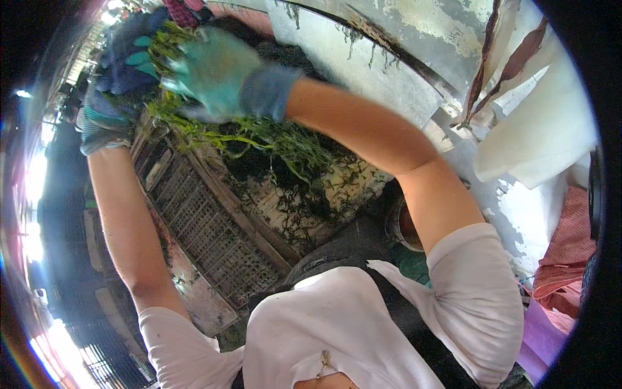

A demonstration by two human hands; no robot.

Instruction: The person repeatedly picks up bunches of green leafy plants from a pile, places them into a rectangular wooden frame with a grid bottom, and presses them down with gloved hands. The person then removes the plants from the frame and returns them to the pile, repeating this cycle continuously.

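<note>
Both hands wear teal-coated work gloves at the upper left, arms stretched forward. My right hand [214,73] is blurred and lies over a bunch of long green leafy strands [170,48]; its fingertips are hidden among them. My left hand [107,116] is at the far left beside a dark blue, bundled thing [126,53], possibly cloth or another glove; what its fingers hold is hidden. More green strands [291,146] hang below the right hand over a dark heap on a pale, debris-strewn work surface [350,185].
A grid-like plastic crate or rack [209,223] lies along a wooden edge nearer the body. Behind stands a pale panel [359,73] with bits of green stuck on it. White sheeting [534,131] hangs at the right, above reddish cloth [563,253]. A round container [406,223] is by the right elbow.
</note>
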